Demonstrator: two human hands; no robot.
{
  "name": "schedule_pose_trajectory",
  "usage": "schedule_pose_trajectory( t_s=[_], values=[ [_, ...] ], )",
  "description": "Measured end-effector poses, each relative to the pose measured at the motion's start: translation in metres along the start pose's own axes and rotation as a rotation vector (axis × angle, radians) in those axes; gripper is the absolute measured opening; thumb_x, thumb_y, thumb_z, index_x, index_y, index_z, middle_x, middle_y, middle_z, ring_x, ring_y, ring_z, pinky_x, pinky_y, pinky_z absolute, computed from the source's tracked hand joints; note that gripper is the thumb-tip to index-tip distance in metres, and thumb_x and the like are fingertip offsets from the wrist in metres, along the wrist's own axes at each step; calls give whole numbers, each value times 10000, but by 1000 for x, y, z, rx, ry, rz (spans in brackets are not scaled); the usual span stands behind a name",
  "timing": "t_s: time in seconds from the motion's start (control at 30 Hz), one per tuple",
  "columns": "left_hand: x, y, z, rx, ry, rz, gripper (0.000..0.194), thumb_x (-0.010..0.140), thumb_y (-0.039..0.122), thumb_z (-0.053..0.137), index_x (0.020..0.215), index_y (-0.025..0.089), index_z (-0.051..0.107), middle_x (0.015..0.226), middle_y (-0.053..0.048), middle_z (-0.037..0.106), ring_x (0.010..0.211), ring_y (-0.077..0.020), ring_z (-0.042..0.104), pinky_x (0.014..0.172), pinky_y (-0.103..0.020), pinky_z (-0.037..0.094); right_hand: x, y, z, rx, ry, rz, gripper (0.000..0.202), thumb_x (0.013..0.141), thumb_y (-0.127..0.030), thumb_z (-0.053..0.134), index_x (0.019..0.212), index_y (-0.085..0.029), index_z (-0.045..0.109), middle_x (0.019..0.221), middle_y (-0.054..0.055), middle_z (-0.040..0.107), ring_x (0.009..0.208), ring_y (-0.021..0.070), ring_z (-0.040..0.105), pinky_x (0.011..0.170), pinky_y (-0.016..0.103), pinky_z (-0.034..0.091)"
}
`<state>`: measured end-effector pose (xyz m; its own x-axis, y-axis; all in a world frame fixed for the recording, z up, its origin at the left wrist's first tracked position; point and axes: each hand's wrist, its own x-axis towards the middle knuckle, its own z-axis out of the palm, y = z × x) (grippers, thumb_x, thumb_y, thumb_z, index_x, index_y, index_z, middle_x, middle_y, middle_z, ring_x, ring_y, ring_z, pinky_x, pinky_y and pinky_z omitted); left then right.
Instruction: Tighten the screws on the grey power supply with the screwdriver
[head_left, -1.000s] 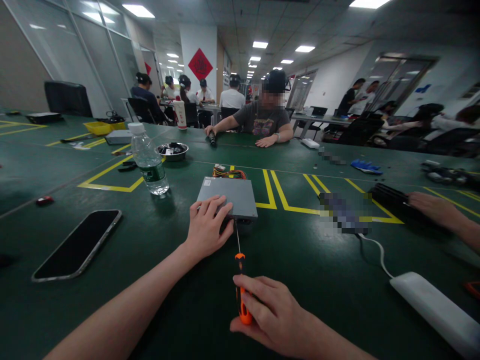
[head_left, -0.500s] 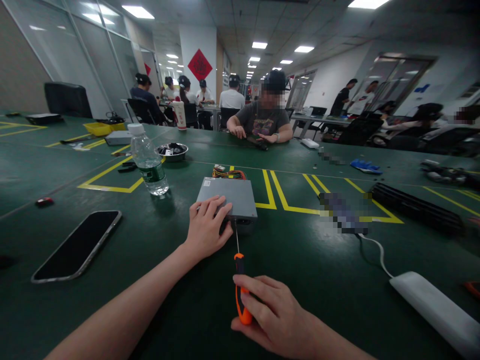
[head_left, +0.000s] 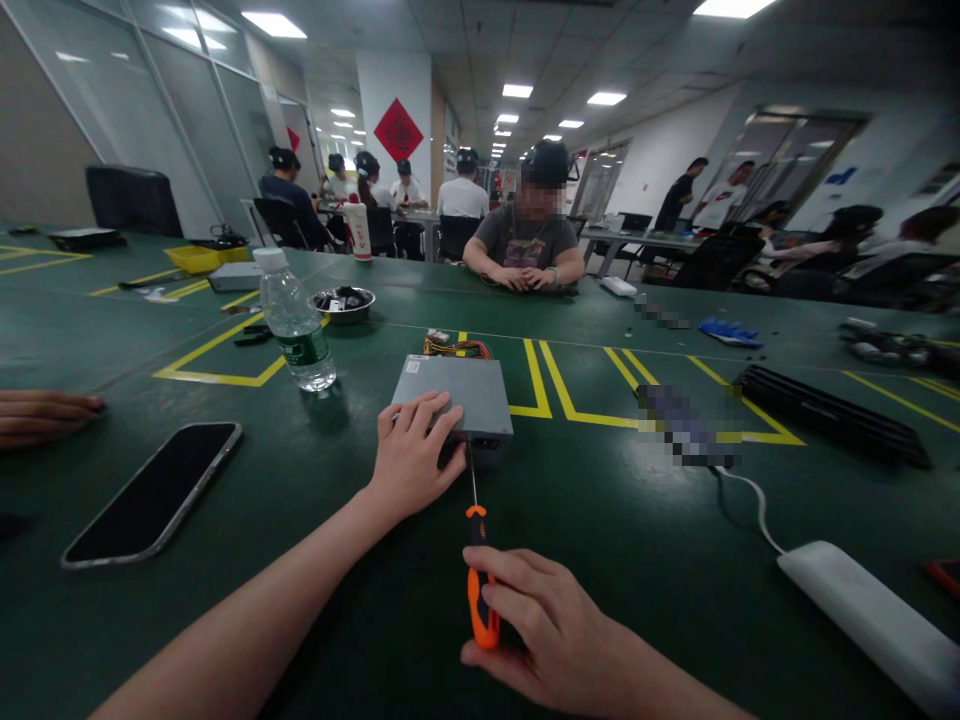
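Note:
A grey metal box lies on the green table, with a bundle of coloured wires at its far side. My left hand rests on the box's near left part, fingers spread over its top and thumb at the near side, gripping it. In my right hand is an orange and black screwdriver, held between thumb and fingers. Its thin shaft points away from me, and the tip meets the near face of the box; the exact contact spot is too small to make out.
Left of the box stand a water bottle, a metal bowl and a phone. Another person's hand lies at the left edge. To the right are a black bar and a white power strip. A person sits opposite.
Another person's hand has come in at the left edge, where a small red object was visible. The person opposite has brought their hands together. My hands have hardly moved.

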<state>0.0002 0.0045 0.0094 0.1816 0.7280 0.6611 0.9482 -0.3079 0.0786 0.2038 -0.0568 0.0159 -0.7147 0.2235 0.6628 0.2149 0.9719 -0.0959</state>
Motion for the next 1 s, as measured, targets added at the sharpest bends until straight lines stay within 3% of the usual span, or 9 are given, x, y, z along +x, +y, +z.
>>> schedule_pose_trajectory(
  t_s=[0.13,0.37,0.47,0.6,0.83,1.0],
  values=[
    [0,1,0,2,-1,1,326,807,331,509,1117,232,534,1227,-92,555,1167,-271,461,918,-458,286,5,-2,-5,-34,-82,-21,264,971,-232,315,1085,-108,519,1005,164,631,921,182,628,727,280,536],
    [-1,0,1,-5,-1,-6,329,811,341,505,1120,231,531,1233,-99,550,1176,-274,450,924,-460,278,-1,-1,1,-61,48,-3,190,958,-272,411,928,-118,519,965,159,648,807,158,652,696,245,529],
    [-1,0,0,-1,-9,-8,320,818,343,494,1115,231,531,1231,-95,551,1177,-268,450,925,-456,278,-1,-2,-1,-28,-13,36,253,960,-323,388,1006,-108,511,1015,169,633,866,180,647,737,267,533],
    [0,1,0,6,-19,-19,314,823,347,486,1113,237,532,1235,-87,547,1182,-265,445,931,-454,275,3,-3,-4,-46,-97,-1,256,960,-240,351,1125,-115,502,1047,178,619,942,203,628,737,298,537],
    [0,2,-2,9,-47,-26,314,831,357,472,1116,238,527,1250,-83,533,1194,-261,431,935,-456,271,-4,3,2,-36,49,12,233,937,-323,471,1010,-102,482,1023,188,630,903,186,638,747,275,531],
    [1,2,-3,16,-54,-27,318,831,357,469,1117,231,528,1244,-89,533,1191,-266,432,930,-458,275,0,0,-1,-17,-96,22,316,971,-331,330,1111,-97,491,1080,192,611,945,214,628,740,321,540]
  ],
)
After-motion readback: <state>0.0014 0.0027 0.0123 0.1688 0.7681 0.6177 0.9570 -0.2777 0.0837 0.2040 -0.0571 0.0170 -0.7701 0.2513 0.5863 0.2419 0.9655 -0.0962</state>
